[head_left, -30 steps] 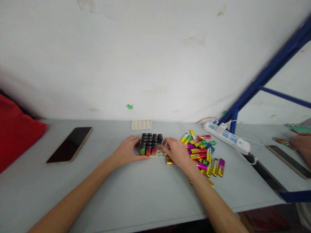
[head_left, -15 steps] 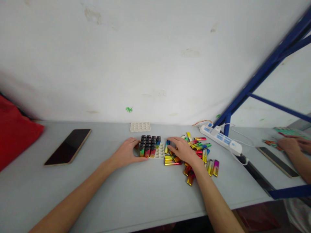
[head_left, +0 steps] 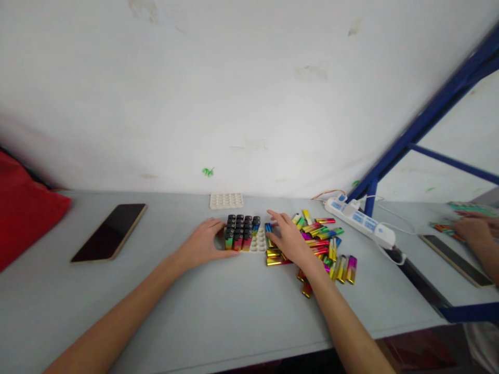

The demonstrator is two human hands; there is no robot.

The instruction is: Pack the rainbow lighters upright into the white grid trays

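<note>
A white tray with round holes holds several upright lighters with black tops on its left part; holes show at its right. My left hand wraps around the tray's left side, thumb along the front edge, against the lighters. Over the left edge of a loose pile of shiny coloured lighters, my right hand has thumb and fingers apart, beside a blue and yellow lighter. Whether it touches that lighter is unclear.
Behind stands a second white tray. A dark tablet and red cloth are at left. A white power strip, blue frame and another person's hands are at right.
The fingers of my right hand have spread and lifted a little beside the blue and yellow lighter. My left hand stays at the tray. The camera view has shifted slightly.
</note>
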